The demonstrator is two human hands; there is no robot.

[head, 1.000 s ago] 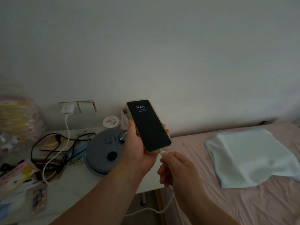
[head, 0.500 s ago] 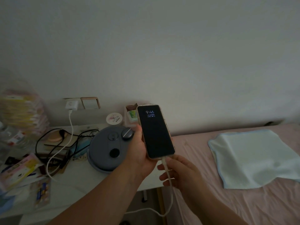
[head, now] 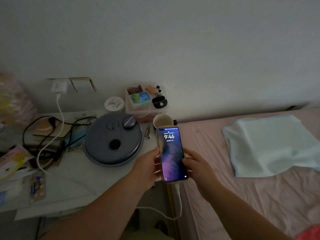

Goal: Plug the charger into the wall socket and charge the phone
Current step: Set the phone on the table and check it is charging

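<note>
Phone, slim w/ lit purple lock screen reading 9:46, held upright btwn both hands over the gap btwn white desk and pink bed. Left hand grips its left edge, right hand its right edge. White cable plugged into phone bottom; white charger block sits in wall socket.

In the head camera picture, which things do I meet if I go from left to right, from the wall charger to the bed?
Charger → round grey lid → left hand → phone → right hand → light blue cloth on the bed.
</note>
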